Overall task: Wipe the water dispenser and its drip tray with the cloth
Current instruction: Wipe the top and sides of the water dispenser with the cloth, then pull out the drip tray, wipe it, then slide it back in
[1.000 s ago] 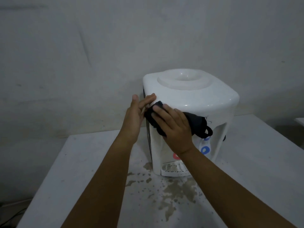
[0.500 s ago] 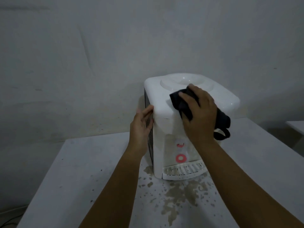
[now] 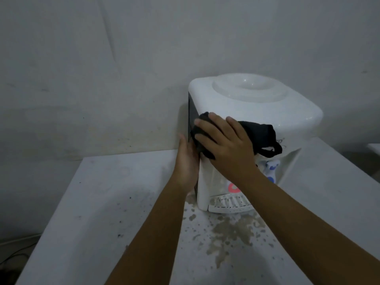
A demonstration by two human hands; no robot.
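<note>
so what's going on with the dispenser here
A person is wiping a white water dispenser on a stained table. The right hand presses a black cloth flat against the upper front near the left corner, while the left hand rests against the dispenser's dark left side. The drip tray at the bottom is not being touched.

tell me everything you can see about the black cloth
The cloth is black, soft-looking fabric, bunched rather than spread flat, with a loop or strap hanging at its right end. It lies against the upper front of the white dispenser, just under the top's rim, reaching to the front left corner. The right hand presses it there with straight, spread fingers, covering its middle. The left hand rests on the dispenser's side, close beside the cloth's left end.
</note>
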